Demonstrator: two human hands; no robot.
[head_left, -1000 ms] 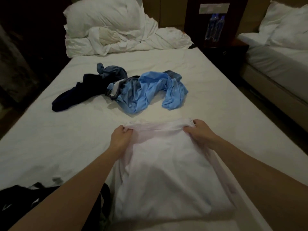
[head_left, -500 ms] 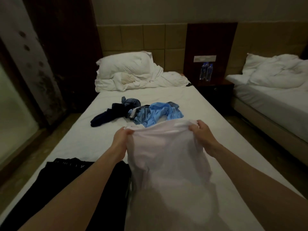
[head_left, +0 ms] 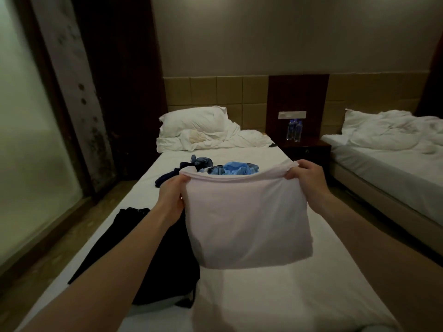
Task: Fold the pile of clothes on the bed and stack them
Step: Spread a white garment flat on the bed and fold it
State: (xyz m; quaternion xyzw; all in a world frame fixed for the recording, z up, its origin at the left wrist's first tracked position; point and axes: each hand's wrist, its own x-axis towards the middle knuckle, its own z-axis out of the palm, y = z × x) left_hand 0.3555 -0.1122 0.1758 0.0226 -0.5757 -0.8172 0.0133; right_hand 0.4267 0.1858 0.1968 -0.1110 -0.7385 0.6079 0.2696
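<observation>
I hold a folded pale pink garment (head_left: 247, 219) up in the air above the bed (head_left: 263, 295). My left hand (head_left: 171, 197) grips its top left corner and my right hand (head_left: 305, 174) grips its top right corner. The cloth hangs down clear of the sheet. Behind it, in the middle of the bed, lies a pile of unfolded clothes: a light blue piece (head_left: 237, 168) and dark navy pieces (head_left: 167, 178). A flat black garment (head_left: 153, 259) lies on the near left of the bed, partly under my left arm.
White pillows and a bunched duvet (head_left: 203, 133) fill the head of the bed. A dark nightstand (head_left: 306, 149) with two water bottles (head_left: 294, 130) stands to the right, then a second bed (head_left: 388, 164). A glass panel (head_left: 31, 140) lines the left.
Both hands have lifted the pale pink garment off the sheet and raised it higher; its lower edge now hangs free. My view has tilted up toward the wall.
</observation>
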